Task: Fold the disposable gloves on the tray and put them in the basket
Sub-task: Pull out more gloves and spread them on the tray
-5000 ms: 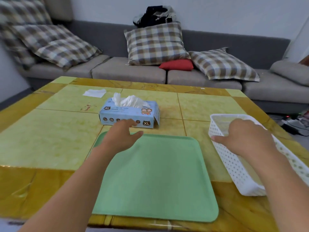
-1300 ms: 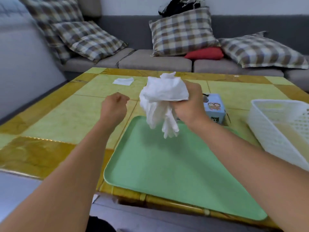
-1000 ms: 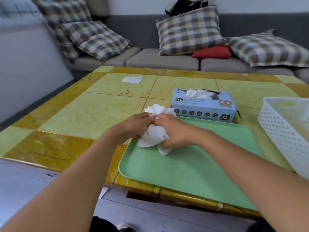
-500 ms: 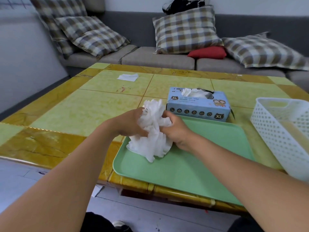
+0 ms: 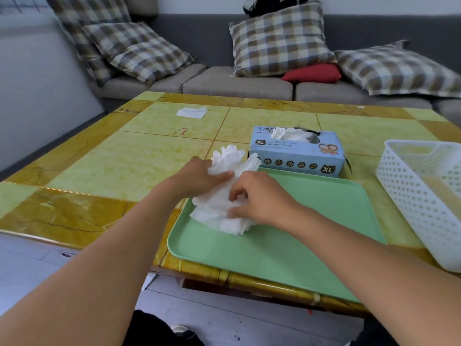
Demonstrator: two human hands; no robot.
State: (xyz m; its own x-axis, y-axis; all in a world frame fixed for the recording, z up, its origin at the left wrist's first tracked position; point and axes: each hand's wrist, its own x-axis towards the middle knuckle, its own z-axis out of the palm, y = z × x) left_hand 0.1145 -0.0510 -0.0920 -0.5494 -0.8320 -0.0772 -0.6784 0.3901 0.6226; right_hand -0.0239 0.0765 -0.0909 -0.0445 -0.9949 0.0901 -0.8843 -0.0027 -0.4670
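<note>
On the yellow table [image 5: 139, 158], a green tray [image 5: 287, 245].

Home living room: grey sofa [image 5: 237, 83], plaid cushions [image 5: 279, 41].

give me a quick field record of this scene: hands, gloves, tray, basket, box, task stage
left hand: left hand grips the upper part of the gloves
right hand: right hand pinches the lower part of the gloves
gloves: crumpled white gloves, partly on the tray's far left corner, not folded
tray: green tray on the table, near edge
basket: white basket right of the tray; no gloves visible inside
box: blue glove box behind the tray, gloves poking out
task stage: sorting the bunch, folding not done
</note>
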